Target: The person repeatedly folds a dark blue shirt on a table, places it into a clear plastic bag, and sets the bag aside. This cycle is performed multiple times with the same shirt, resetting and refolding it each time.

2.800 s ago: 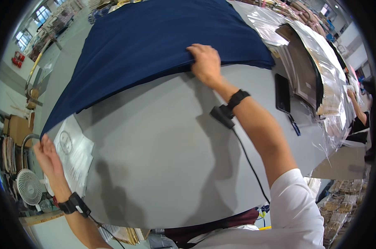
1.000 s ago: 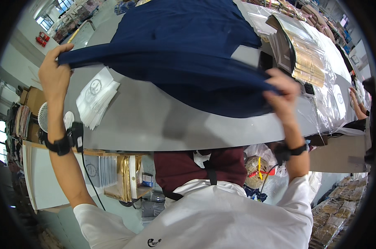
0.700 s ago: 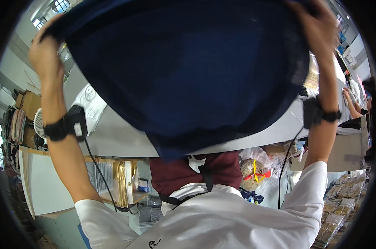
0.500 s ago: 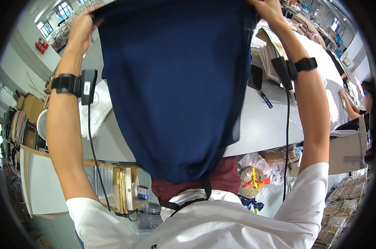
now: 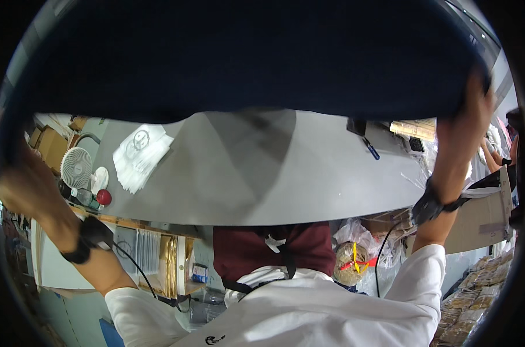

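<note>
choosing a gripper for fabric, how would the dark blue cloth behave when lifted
The dark blue cloth is probably floppy: its lower edge dips unevenly rather than hanging straight. It also seems fairly light for its spread, since just the left hand and right hand appear to hold it up.

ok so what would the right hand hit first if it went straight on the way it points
The dark blue cloth, most likely: the right hand points up the picture with its fingers at the cloth's edge. What lies beyond is hidden, and depth is unclear.
</note>
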Tool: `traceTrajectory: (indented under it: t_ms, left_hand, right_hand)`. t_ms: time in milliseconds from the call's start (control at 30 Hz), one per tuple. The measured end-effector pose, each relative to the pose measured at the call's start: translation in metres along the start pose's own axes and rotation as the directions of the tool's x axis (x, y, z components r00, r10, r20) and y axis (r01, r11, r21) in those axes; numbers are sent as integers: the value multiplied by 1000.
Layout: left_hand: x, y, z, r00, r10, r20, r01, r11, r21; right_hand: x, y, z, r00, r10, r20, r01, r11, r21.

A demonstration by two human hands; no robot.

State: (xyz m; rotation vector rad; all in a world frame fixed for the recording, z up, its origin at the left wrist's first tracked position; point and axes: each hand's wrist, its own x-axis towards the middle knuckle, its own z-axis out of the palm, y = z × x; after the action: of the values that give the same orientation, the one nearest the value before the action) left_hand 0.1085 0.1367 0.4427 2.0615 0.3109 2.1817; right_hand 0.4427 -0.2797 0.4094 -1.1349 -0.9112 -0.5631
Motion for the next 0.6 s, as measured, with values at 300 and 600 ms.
traceTrajectory:
  t_ms: [300,600]
  left_hand:
    - [-229,-7,-71,388,-569,726,782,619,67]
    - [-292,-121,101,43,-811,584,829,355,432]
  right_hand:
    - [-219,56,-29,413,799,438,-709,584,-396]
    - [-189,259,14,473,757,451,-498,652,-572]
